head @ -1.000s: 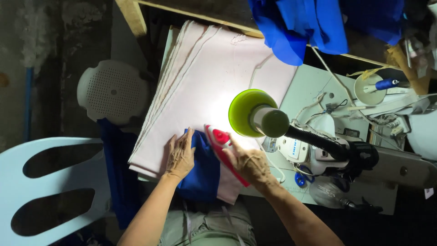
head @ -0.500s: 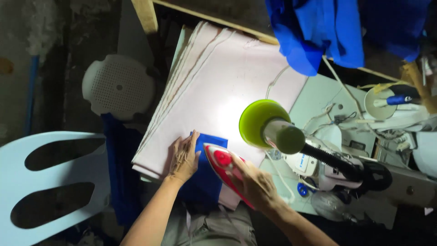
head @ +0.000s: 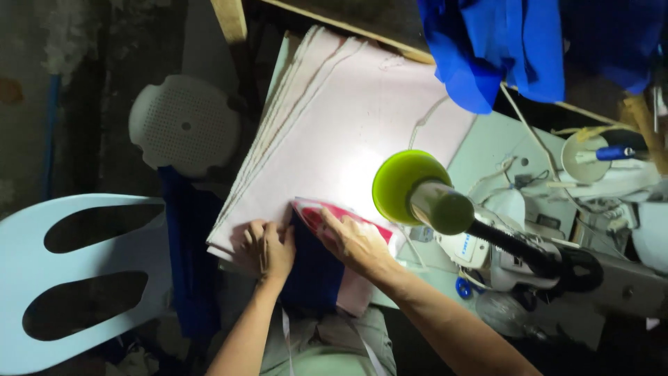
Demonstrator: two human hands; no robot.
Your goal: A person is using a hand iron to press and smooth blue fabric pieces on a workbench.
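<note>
Head view looks straight down at a bench (head: 487,150) with a stack of pink cloth (head: 362,132) on it. The person sits at the near edge. A small blue cloth (head: 309,268) lies on the near corner of the pink stack and hangs a little over the edge toward the person's lap.

The left hand (head: 268,247) lies on the left edge of the blue cloth with its fingers curled down, pressing where the blue meets the pink. It does not grip anything that I can see.

The right hand (head: 355,240) is wrapped around the top of a red iron (head: 323,214). The iron sits on the blue cloth, just beside the left hand, and its tip points away from the person. Most of the iron is hidden under the hand.

A green lamp (head: 403,184) on a black arm shines on the pink stack just past the iron. A sewing machine (head: 529,230) stands on the right side of the bench. A big blue cloth (head: 501,49) hangs at the far side. A white stool (head: 184,125) and a pale blue chair (head: 76,271) stand on the left, off the bench.
</note>
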